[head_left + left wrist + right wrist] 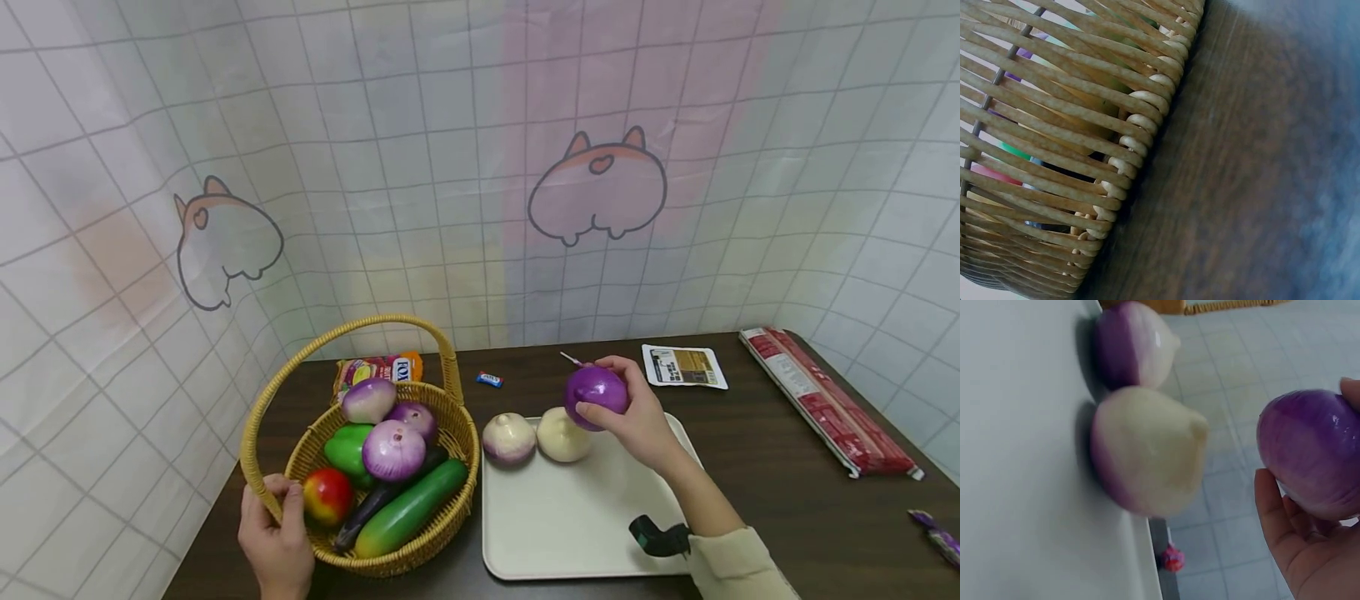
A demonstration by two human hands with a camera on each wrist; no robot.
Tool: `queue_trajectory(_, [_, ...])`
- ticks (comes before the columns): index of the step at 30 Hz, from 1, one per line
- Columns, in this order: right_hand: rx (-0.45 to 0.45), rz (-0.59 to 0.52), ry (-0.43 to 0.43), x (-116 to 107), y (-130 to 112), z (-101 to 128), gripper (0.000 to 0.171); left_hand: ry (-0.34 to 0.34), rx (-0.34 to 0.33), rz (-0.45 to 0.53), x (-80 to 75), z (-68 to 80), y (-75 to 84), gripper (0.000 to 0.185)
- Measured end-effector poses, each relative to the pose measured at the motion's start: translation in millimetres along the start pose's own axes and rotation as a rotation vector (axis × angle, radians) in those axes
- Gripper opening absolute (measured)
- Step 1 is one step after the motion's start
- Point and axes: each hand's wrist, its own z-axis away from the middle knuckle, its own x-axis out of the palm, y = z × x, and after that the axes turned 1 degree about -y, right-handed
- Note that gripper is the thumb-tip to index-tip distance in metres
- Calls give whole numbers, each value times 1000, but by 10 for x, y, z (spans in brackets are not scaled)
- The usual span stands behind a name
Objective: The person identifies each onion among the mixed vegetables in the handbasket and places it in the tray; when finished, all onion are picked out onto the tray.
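Note:
My right hand (633,417) grips a shiny purple onion (595,390) (1310,456) just above the far edge of a white tray (570,517). On the tray lie a pale cream onion (562,435) (1147,453) and a purple-and-white onion (508,437) (1132,344), side by side. My left hand (273,521) holds the near rim of a wicker basket (450,492) (1054,156) at the base of its handle. In the basket are several vegetables: purple onions (392,450), a green pepper (347,448), a cucumber (411,508), an aubergine and a red apple (327,496).
Dark wooden table (780,483) walled by a tiled curtain. A snack packet (378,367) lies behind the basket, a small wrapped sweet (489,379) and a flat sachet (684,366) beyond the tray. A long red package (825,400) lies at right, a purple wrapper (937,537) at the right edge.

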Motion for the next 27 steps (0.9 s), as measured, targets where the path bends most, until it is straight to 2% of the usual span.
queue_trajectory(7, [41,4,0,-115,77,-23,58,-16,-10,1,-8,-1,12,5])
queue_trajectory(20, [120,85,-12,-370,208,-47,60,21,21,-27,14,-7,-43,5])
queue_trajectory(27, [173,149,-60,-479,322,-29,63,23,34,-23,49,-5,161,4])
